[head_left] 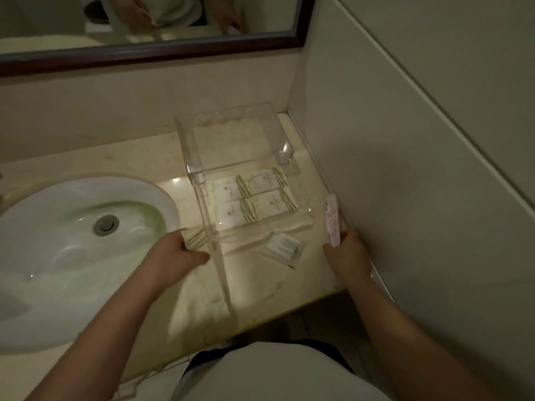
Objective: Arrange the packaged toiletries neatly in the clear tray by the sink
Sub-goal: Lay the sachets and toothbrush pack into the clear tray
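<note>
Mid-arranging: the left hand (181, 253) grips a striped packet (197, 237) at the clear tray (301, 198)'s 7 o'clock corner, the right hand (348, 250) clasps a pink packet (333, 219); both likely go in beside the four packets (250, 196).

A white oval sink (72, 227) is set into a cream stone counter (162, 160), with a metal drain (106, 224) at its centre. A mirror (144, 18) in a dark frame (150, 52) hangs above the counter. A pale tiled wall (419, 140) bounds the counter's right edge.

Dim cream walls (405, 169), dark-framed mirror (144, 52)
</note>
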